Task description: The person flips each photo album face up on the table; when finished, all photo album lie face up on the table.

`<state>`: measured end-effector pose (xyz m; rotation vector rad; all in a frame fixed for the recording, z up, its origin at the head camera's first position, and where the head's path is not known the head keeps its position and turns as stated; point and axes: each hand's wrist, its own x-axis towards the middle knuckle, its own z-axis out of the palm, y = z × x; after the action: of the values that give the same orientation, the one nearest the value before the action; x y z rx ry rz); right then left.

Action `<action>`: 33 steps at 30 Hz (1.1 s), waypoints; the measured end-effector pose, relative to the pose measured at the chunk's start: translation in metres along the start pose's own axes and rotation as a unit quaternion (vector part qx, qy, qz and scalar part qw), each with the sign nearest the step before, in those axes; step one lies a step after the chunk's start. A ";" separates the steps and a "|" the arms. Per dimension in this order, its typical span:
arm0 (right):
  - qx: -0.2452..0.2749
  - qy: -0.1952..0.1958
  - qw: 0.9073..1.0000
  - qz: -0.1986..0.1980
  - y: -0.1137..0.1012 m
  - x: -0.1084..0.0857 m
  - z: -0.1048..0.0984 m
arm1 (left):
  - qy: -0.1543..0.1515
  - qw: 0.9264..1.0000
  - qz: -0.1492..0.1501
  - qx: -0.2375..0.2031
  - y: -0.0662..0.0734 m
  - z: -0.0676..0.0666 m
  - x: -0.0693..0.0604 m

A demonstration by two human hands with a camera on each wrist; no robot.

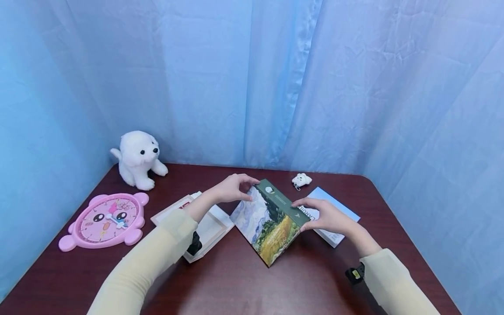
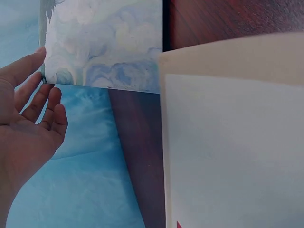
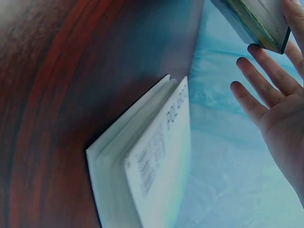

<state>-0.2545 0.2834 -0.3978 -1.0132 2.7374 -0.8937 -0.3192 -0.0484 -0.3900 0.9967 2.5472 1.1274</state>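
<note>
A book (image 1: 271,227) with a painted landscape on its cover and a dark green band is held tilted over the middle of the table. My left hand (image 1: 230,189) pinches its far left corner, thumb on the cover and fingers behind, as the left wrist view shows. At the opposite end of the green band, my right hand (image 1: 330,216) grips the right corner between thumb and fingers. In the right wrist view only the book's page edge (image 3: 259,21) shows, and several fingers of that hand are spread beneath.
A white, cream-bordered flat item (image 1: 210,229) lies under my left forearm. Beside my right hand is a blue-and-white book (image 1: 344,212). A pink toy clock (image 1: 106,218), a white plush dog (image 1: 139,159) and a small white plush keychain (image 1: 301,180) are also on the table (image 1: 252,288).
</note>
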 end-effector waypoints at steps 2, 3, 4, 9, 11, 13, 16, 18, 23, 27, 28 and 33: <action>0.004 0.001 1.000 -0.001 -0.004 -0.001 -0.001 | 0.005 1.000 -0.006 -0.008 0.004 -0.001 -0.001; 0.008 0.002 1.000 -0.004 -0.006 -0.002 -0.002 | 0.006 1.000 -0.008 -0.014 0.006 -0.002 -0.002; 0.010 0.004 1.000 -0.007 -0.008 -0.002 -0.003 | 0.007 1.000 -0.010 -0.022 0.008 -0.002 -0.002; 0.012 0.016 1.000 -0.019 -0.012 -0.004 -0.004 | 0.014 0.998 -0.024 -0.059 0.017 -0.005 -0.003; 0.012 0.020 0.999 -0.022 -0.014 -0.004 -0.004 | 0.015 0.997 -0.027 -0.066 0.021 -0.006 -0.004; 0.014 0.022 0.999 -0.027 -0.015 -0.005 -0.004 | 0.016 0.997 -0.032 -0.073 0.024 -0.007 -0.005; 0.019 0.026 0.999 -0.036 -0.017 -0.005 -0.005 | 0.016 0.996 -0.042 -0.080 0.027 -0.009 -0.007; 0.024 0.029 0.998 -0.043 -0.017 -0.006 -0.005 | 0.021 0.995 -0.051 -0.081 0.029 -0.011 -0.008; 0.038 0.032 0.997 -0.062 -0.022 -0.003 -0.004 | 0.035 0.993 -0.078 -0.075 0.033 -0.014 -0.013; 0.043 0.036 0.996 -0.067 -0.026 -0.001 -0.003 | 0.043 0.992 -0.092 -0.081 0.037 -0.016 -0.016; 0.044 0.038 0.996 -0.067 -0.027 -0.001 -0.003 | 0.047 0.991 -0.094 -0.085 0.038 -0.016 -0.016; 0.065 0.047 0.995 -0.059 -0.037 -0.001 0.000 | 0.066 0.987 -0.105 -0.101 0.041 -0.015 -0.018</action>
<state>-0.2328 0.2612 -0.3773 -1.1472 2.6740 -1.1488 -0.2908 -0.0487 -0.3520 0.6076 2.4994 1.3946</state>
